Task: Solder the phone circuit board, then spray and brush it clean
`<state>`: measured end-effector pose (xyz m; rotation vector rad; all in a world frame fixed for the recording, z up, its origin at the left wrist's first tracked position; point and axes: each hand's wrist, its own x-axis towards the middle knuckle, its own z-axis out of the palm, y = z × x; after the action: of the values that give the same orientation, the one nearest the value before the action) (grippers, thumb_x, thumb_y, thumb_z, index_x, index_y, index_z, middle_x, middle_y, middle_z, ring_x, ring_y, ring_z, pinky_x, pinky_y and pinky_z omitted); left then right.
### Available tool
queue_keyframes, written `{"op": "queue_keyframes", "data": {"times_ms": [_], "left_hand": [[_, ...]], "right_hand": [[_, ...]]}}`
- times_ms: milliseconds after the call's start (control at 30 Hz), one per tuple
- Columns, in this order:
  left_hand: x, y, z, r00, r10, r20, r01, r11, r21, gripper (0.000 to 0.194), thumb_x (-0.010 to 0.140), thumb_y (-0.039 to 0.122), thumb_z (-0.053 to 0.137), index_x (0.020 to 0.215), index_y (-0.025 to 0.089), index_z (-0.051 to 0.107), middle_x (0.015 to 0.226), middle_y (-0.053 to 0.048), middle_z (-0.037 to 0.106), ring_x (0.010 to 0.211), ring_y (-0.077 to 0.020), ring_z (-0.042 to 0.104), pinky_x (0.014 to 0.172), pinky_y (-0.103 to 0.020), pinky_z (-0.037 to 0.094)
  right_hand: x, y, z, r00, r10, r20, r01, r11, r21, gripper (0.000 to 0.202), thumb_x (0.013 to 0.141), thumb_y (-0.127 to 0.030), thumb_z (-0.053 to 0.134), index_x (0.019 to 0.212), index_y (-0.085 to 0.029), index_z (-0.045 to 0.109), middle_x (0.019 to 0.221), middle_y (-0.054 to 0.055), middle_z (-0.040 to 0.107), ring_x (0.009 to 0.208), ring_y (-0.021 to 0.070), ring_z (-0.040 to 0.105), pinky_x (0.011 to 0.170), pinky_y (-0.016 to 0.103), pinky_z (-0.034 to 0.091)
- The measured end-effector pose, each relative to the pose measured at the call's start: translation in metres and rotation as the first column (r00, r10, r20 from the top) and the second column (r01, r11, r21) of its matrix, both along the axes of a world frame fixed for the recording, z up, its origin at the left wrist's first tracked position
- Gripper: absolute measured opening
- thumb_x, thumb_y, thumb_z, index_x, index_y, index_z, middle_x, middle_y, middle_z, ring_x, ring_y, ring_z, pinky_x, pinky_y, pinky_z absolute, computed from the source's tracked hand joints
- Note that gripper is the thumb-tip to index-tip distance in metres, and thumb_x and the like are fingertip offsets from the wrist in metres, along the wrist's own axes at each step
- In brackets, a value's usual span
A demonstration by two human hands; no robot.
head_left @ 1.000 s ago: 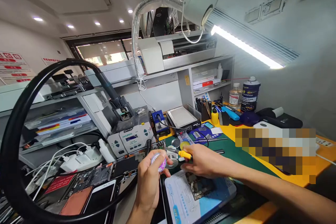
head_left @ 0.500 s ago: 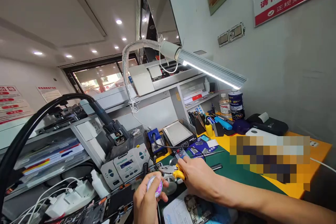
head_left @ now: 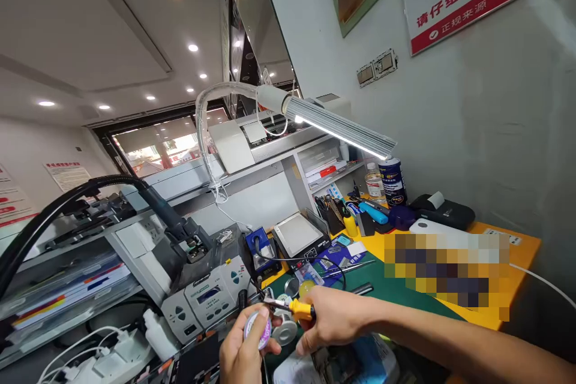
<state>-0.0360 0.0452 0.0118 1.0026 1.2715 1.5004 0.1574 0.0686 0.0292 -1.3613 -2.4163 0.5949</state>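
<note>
My left hand (head_left: 243, 342) is closed around a small round spool (head_left: 258, 330) with a purple and white label facing up. My right hand (head_left: 330, 315) grips a yellow-handled tool (head_left: 301, 309), whose narrow metal front points left, just above the spool. I cannot tell whether that metal end touches anything. Below the right hand lies a circuit board (head_left: 337, 363), partly covered by the hand and forearm, on a white and blue surface (head_left: 375, 360). Behind the left fingers sits a round silvery container (head_left: 285, 331).
A rework station (head_left: 209, 300) and a blue soldering stand (head_left: 262, 249) stand at the back left. Tweezers (head_left: 353, 267) lie on the green mat (head_left: 391, 279). A lit lamp (head_left: 339, 129) hangs overhead. A power strip (head_left: 110, 351) is at left, a yellow bottle (head_left: 350, 225) behind.
The right hand and yellow-handled tool have turned, bringing the metal front above the spool. A yellowish round item now shows behind the right hand. The whole view has shifted slightly.
</note>
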Motion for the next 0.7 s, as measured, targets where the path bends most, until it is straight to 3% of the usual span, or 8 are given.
{"op": "queue_keyframes", "data": {"times_ms": [67,200,267,433,500,567,700], "left_hand": [[0.001,-0.001,0.001,1.0,-0.018,0.005,0.018,1.0,0.012,0.054,0.063,0.054,0.09,0.092,0.012,0.071,0.072,-0.004,0.073,0.05,-0.0118,0.058,0.053,-0.026,0.048],[0.0,-0.002,0.0,0.998,-0.059,0.002,0.059,0.998,0.013,0.025,0.088,0.036,0.078,0.093,0.013,0.068,0.077,0.001,0.068,0.056,-0.0089,0.057,0.054,-0.022,0.049],[0.0,-0.002,0.0,0.997,-0.075,-0.002,0.075,0.997,0.007,0.016,0.096,0.029,0.07,0.096,0.013,0.066,0.082,0.001,0.067,0.062,-0.0088,0.059,0.055,-0.021,0.05],[-0.002,-0.005,0.003,0.992,-0.121,-0.02,0.122,0.992,0.02,0.015,0.099,0.028,0.068,0.097,0.013,0.065,0.085,0.001,0.066,0.065,-0.0091,0.061,0.055,-0.021,0.051],[-0.003,-0.005,0.004,0.991,-0.131,-0.029,0.132,0.99,0.039,0.016,0.099,0.029,0.068,0.097,0.013,0.065,0.085,0.001,0.066,0.065,-0.009,0.061,0.055,-0.021,0.051],[-0.003,-0.005,0.004,0.99,-0.134,-0.034,0.135,0.99,0.049,0.016,0.099,0.029,0.068,0.097,0.013,0.065,0.086,0.001,0.066,0.065,-0.0092,0.061,0.055,-0.021,0.052],[0.0,-0.001,0.001,0.991,-0.128,-0.023,0.129,0.991,0.036,0.019,0.099,0.032,0.068,0.099,0.013,0.066,0.089,-0.001,0.067,0.07,-0.0109,0.064,0.058,-0.023,0.054]], "right_hand": [[0.001,0.001,0.001,0.999,0.034,0.011,-0.033,0.998,-0.057,0.03,0.093,-0.045,0.075,0.091,-0.016,0.071,0.077,-0.002,0.07,0.063,0.0134,0.066,0.06,0.027,0.056],[-0.006,0.0,-0.005,0.993,-0.114,0.02,0.114,0.993,0.022,0.034,0.101,-0.038,0.066,0.128,-0.017,0.065,0.124,0.009,0.069,0.104,0.0237,0.07,0.088,0.044,0.061],[-0.008,-0.001,-0.008,0.991,-0.132,0.031,0.131,0.991,0.033,0.037,0.102,-0.036,0.065,0.133,-0.018,0.062,0.132,0.011,0.066,0.111,0.0261,0.068,0.093,0.048,0.059],[0.003,0.003,-0.001,0.986,0.149,0.077,-0.137,0.98,-0.144,0.03,0.102,-0.044,0.066,0.108,-0.014,0.07,0.093,0.002,0.072,0.072,0.0142,0.069,0.065,0.03,0.06],[0.005,0.006,0.003,0.978,0.191,0.087,-0.177,0.974,-0.144,0.032,0.101,-0.045,0.066,0.106,-0.014,0.07,0.09,0.001,0.071,0.07,0.0134,0.068,0.063,0.029,0.06],[0.004,0.006,0.005,0.981,0.156,0.112,-0.145,0.985,-0.096,0.031,0.101,-0.043,0.067,0.11,-0.014,0.069,0.098,0.003,0.072,0.079,0.0163,0.07,0.069,0.032,0.061],[-0.005,0.004,-0.002,0.982,-0.091,0.164,0.075,0.992,0.096,0.031,0.102,-0.036,0.066,0.125,-0.016,0.066,0.119,0.008,0.07,0.1,0.0223,0.071,0.086,0.043,0.061]]}}
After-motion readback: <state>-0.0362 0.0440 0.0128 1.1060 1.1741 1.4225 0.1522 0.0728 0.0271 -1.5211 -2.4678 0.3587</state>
